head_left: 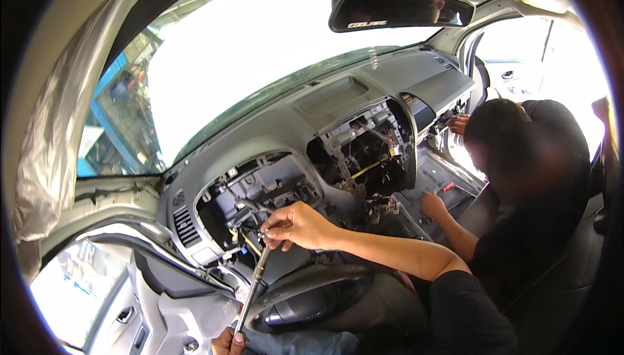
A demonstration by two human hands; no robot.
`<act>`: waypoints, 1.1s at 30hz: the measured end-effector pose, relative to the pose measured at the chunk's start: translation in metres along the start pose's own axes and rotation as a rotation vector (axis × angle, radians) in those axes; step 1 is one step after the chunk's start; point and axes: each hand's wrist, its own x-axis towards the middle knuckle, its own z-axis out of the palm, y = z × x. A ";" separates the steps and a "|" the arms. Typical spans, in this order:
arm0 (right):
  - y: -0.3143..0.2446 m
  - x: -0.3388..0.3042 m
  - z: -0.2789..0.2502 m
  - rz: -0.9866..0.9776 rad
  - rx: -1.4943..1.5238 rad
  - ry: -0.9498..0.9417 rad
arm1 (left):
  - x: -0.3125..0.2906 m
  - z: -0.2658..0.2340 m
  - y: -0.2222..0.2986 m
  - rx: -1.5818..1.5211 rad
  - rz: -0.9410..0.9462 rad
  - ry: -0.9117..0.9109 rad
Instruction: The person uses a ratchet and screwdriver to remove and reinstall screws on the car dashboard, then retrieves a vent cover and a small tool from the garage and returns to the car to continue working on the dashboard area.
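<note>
A long, slim metal socket wrench bar point(249, 298) slants up from the lower edge toward the opened instrument opening point(260, 179) of the dashboard. Around its lower end my left hand point(227, 342) is closed, partly cut off by the picture's edge. My right hand point(298, 226) pinches the bar's upper end between thumb and fingers; whether a small part is also in that pinch is hidden. Just beyond these fingers, wires and brackets show inside the opening. Below my right forearm lies a dark steering wheel point(354, 276), close to my lap.
At the right a co-worker in a dark shirt point(539, 179) leans in, one hand point(459, 124) at the dashboard's far end. A red-handled tool point(448, 186) lies on the floor mat. The stripped centre console opening point(364, 153) has exposed metal edges and wiring. The door point(162, 309) is at left.
</note>
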 end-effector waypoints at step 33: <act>0.014 -0.073 -0.031 -0.461 0.653 0.155 | 0.034 0.059 0.001 -0.247 0.063 -0.102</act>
